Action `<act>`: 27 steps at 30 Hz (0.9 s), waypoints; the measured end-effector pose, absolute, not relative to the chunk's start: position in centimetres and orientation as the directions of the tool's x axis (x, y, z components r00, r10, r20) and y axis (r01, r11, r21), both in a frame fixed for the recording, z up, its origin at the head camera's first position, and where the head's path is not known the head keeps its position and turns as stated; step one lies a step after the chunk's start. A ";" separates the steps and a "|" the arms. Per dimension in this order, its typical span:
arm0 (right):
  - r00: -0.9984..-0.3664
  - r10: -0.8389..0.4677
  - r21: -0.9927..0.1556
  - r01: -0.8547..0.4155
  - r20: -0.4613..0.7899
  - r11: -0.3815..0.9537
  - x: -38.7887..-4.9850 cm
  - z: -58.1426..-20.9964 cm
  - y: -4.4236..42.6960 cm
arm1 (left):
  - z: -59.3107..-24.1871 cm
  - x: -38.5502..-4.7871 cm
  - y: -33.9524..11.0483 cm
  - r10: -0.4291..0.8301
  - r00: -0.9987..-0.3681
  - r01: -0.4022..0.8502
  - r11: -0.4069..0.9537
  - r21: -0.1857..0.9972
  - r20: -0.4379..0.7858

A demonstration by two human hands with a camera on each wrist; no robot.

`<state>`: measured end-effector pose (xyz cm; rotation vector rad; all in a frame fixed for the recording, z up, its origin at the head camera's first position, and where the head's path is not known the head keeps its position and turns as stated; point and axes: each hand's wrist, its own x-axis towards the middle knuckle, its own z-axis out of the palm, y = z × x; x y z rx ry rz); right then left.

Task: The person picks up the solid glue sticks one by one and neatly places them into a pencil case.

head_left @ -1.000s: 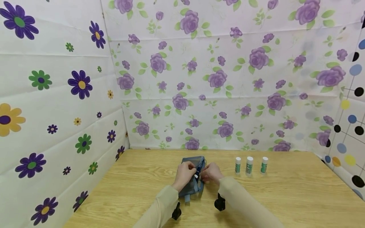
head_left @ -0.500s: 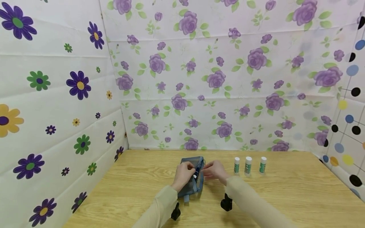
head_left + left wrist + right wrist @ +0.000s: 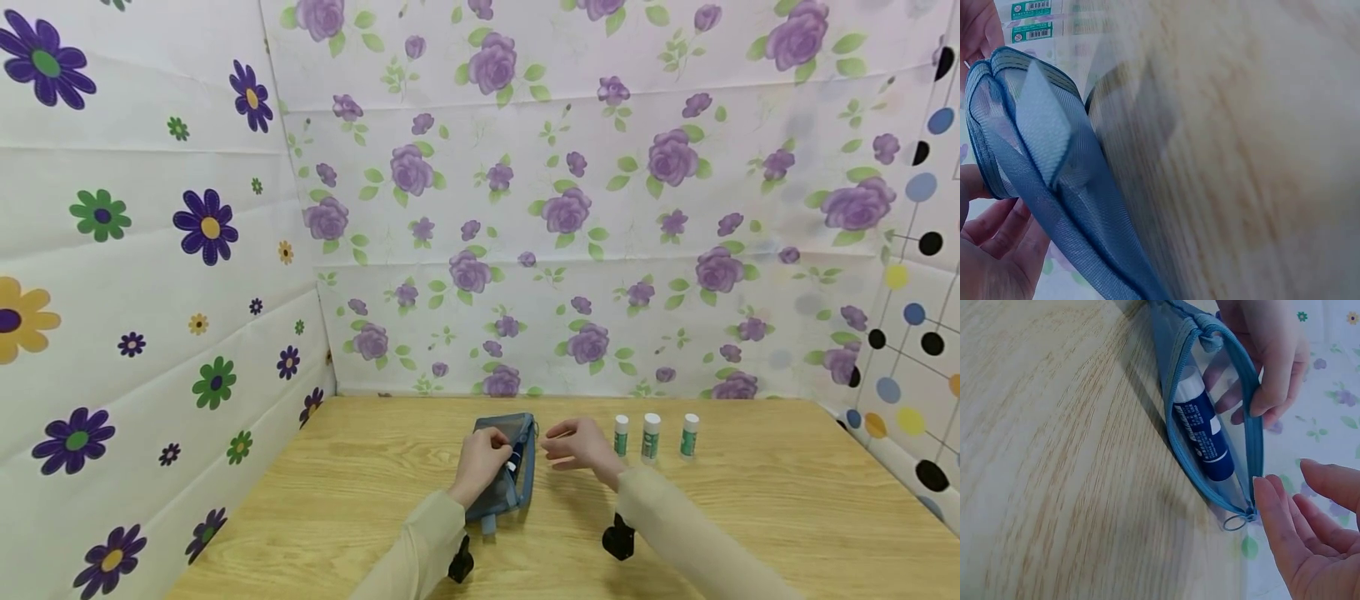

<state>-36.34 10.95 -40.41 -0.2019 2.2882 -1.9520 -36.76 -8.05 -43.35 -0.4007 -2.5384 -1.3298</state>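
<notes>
Draws the right hand [image 3: 579,446] clear of the blue mesh zip pouch [image 3: 495,498] since the frame half a second ago, opening a small gap beside the mouth; barely shifts the left hand [image 3: 482,462]. Leaves the right grip empty, with the fingers loosely bent. Pinches the rim of the pouch with the left grip, with the thumb at the zip [image 3: 1254,447].

Has the pouch lying on the worktop [image 3: 337,500], with a dark blue glue stick [image 3: 1202,431] inside, slanted within the gaping mouth. Seems partway through, judging from one stick already inside and the zip not yet fastened. Has three green-labelled glue sticks [image 3: 650,437] standing outside, upright in a loose row to the right of the pouch; cannot tell from these views about counting them as work left.

Runs the pale, wood-grained worktop back to a rose-patterned cloth [image 3: 525,183], purple and green on white, creased across. Adds a flower-patterned cloth [image 3: 150,275] along the left side and a dotted cloth [image 3: 918,350] on the right. Shows beige sleeves [image 3: 675,521] resting over the near part, with a small black device [image 3: 618,539] below each wrist.
</notes>
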 end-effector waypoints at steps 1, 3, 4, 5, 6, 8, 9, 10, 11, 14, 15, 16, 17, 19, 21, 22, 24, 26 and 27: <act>-0.982 -0.191 -0.987 -0.023 -0.008 0.158 -36.2 -40.3 11.1 | -43.4 -36.8 -8.0 0.126 -0.932 0.351 0.547 0.760 0.340; -0.980 -0.200 -0.987 -0.030 -0.002 0.158 -36.0 -39.9 11.5 | -43.3 -36.7 -8.0 0.127 -0.929 0.358 0.545 0.758 0.347; -0.979 -0.202 -0.987 -0.034 0.002 0.154 -35.9 -39.8 11.7 | -43.3 -36.7 -8.0 0.126 -0.927 0.362 0.544 0.757 0.353; -0.980 -0.200 -0.988 -0.038 0.007 0.152 -35.9 -39.7 11.9 | -43.3 -36.8 -8.0 0.125 -0.927 0.361 0.545 0.757 0.353; -0.980 -0.198 -0.988 -0.041 0.010 0.152 -35.8 -39.7 12.1 | -43.3 -36.8 -8.0 0.125 -0.926 0.363 0.544 0.756 0.355; -0.982 -0.190 -0.988 -0.046 0.017 0.149 -35.8 -39.6 12.5 | -43.3 -36.8 -8.0 0.126 -0.924 0.367 0.546 0.753 0.360; -0.982 -0.187 -0.988 -0.047 0.018 0.148 -35.8 -39.6 12.6 | -43.3 -36.9 -8.0 0.127 -0.924 0.368 0.547 0.752 0.360; -0.982 -0.186 -0.988 -0.049 0.022 0.145 -35.8 -39.6 12.8 | -43.3 -36.9 -8.0 0.127 -0.924 0.368 0.549 0.751 0.360; -0.982 -0.187 -0.988 -0.052 0.024 0.147 -35.8 -39.6 13.0 | -43.4 -36.9 -8.0 0.128 -0.925 0.367 0.549 0.751 0.358; -0.980 -0.198 -0.988 -0.056 0.027 0.146 -35.7 -39.5 13.6 | -43.4 -36.8 -8.1 0.132 -0.926 0.367 0.547 0.753 0.355; -0.979 -0.203 -0.987 -0.058 0.028 0.147 -35.6 -39.4 13.8 | -43.4 -36.8 -8.1 0.132 -0.926 0.365 0.546 0.754 0.353; -0.978 -0.207 -0.988 -0.058 0.027 0.145 -35.6 -39.2 14.0 | -43.4 -36.7 -8.1 0.131 -0.927 0.363 0.544 0.756 0.351; -0.978 -0.209 -0.987 -0.060 0.028 0.146 -35.5 -39.1 14.2 | -43.4 -36.7 -8.1 0.131 -0.928 0.362 0.542 0.759 0.349; -0.976 -0.214 -0.988 -0.063 0.031 0.144 -35.3 -38.7 14.6 | -43.4 -36.7 -8.1 0.127 -0.929 0.358 0.540 0.761 0.347; -0.974 -0.224 -0.987 -0.069 0.034 0.147 -35.1 -38.4 15.0 | -43.4 -36.6 -8.1 0.123 -0.929 0.357 0.537 0.764 0.348; -0.973 -0.229 -0.986 -0.072 0.036 0.149 -35.1 -38.3 15.2 | -43.4 -36.6 -8.1 0.123 -0.930 0.357 0.535 0.766 0.347; -0.970 -0.238 -0.985 -0.079 0.041 0.156 -35.0 -38.1 15.6 | -43.4 -36.6 -8.1 0.123 -0.930 0.357 0.534 0.766 0.348; -0.970 -0.241 -0.983 -0.081 0.040 0.163 -35.0 -38.0 15.9 | -43.4 -36.6 -8.1 0.125 -0.930 0.357 0.533 0.767 0.346; -0.969 -0.243 -0.983 -0.081 0.039 0.166 -35.0 -38.0 16.1 | -43.4 -36.7 -8.1 0.126 -0.930 0.357 0.535 0.765 0.346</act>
